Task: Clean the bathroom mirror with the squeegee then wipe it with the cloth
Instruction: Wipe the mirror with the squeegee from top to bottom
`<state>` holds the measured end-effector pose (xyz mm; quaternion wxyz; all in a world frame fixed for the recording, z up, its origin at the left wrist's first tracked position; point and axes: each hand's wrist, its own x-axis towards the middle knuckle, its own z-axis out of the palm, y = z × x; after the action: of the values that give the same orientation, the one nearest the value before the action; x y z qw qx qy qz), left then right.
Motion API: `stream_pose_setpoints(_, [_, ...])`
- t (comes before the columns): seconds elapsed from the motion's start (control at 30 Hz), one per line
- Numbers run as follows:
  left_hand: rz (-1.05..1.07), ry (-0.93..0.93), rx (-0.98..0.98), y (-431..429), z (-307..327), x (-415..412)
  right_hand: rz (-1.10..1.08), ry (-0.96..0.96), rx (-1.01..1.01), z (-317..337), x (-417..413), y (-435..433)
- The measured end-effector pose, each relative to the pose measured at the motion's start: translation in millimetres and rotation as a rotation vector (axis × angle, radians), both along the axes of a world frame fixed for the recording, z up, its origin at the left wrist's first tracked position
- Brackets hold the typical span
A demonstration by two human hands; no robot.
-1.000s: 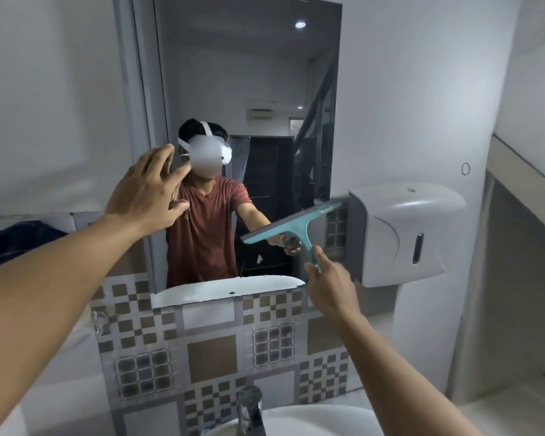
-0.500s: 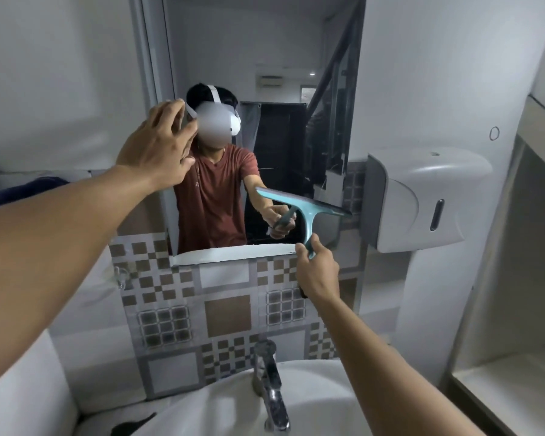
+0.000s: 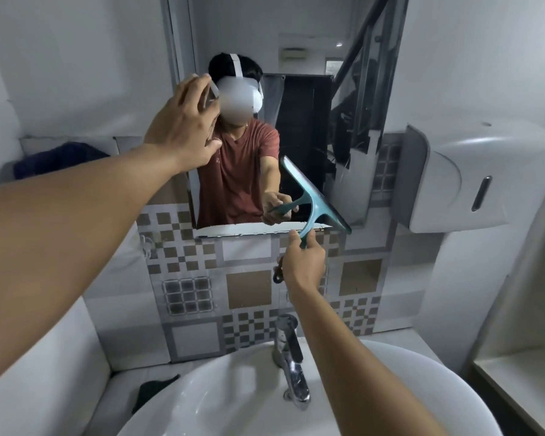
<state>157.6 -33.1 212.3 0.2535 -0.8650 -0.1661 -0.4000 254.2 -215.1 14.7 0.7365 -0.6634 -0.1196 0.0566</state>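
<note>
The mirror (image 3: 299, 127) hangs on the wall above a tiled backsplash. My right hand (image 3: 302, 262) is closed around the handle of a teal squeegee (image 3: 312, 196), whose blade slants steeply against the mirror's lower right part. My left hand (image 3: 183, 121) is raised with fingers spread, resting at the mirror's left edge and holding nothing. A dark cloth (image 3: 155, 391) lies on the left rim of the sink. A dark blue cloth (image 3: 57, 162) sits on the ledge at the left.
A white sink (image 3: 406, 388) with a chrome tap (image 3: 291, 363) is right below my arms. A white wall dispenser (image 3: 472, 180) juts out just right of the mirror. A white shelf (image 3: 523, 382) stands at the lower right.
The view has tilted down, bringing the sink in. The squeegee blade has swung from nearly level to steeply slanted and dropped toward the mirror's bottom edge. My left hand has stayed at the mirror's left edge.
</note>
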Motion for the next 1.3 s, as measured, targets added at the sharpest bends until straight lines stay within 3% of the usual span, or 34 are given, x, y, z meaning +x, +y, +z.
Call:
stream_pose_setpoints(0.43, [0.003,-0.018,0.051,10.0,2.1,-1.0,0.056,0.186,0.188,-3.3,-45.0,39.2])
stream_pose_setpoints(0.63, [0.035,0.009,0.092,13.1,4.4,-1.6,0.109,0.053,0.082,-28.5,-79.4,61.0])
stream_pose_setpoints(1.17, [0.057,0.011,0.066,18.5,2.0,0.3,0.131,-0.123,0.047,-59.3,-100.6,77.4])
stream_pose_setpoints(1.3, [0.049,-0.01,0.072,18.5,-1.8,0.5,0.134,-0.17,-0.057,-73.6,-95.9,76.2])
